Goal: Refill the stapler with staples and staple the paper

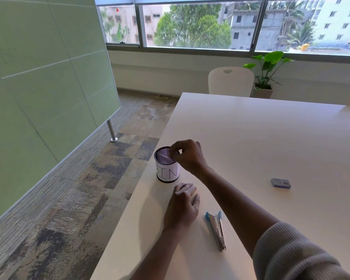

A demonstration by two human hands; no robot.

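A blue and silver stapler [217, 229] lies swung open on the white table [261, 142], near its front. A small blue staple box [281, 183] sits further right. My right hand [187, 155] hovers over the rim of a mesh cup labelled "BIN" [167, 170], fingertips pinched together; what they hold is too small to tell. A folded piece of paper [164, 158] lies inside the cup. My left hand [183, 205] rests on the table in front of the cup, fingers loosely curled, holding nothing that I can see.
The cup stands close to the table's left edge, with carpeted floor below. A green partition wall runs along the left. White chairs [230, 80] and a potted plant [268, 75] stand beyond the far edge, under the windows.
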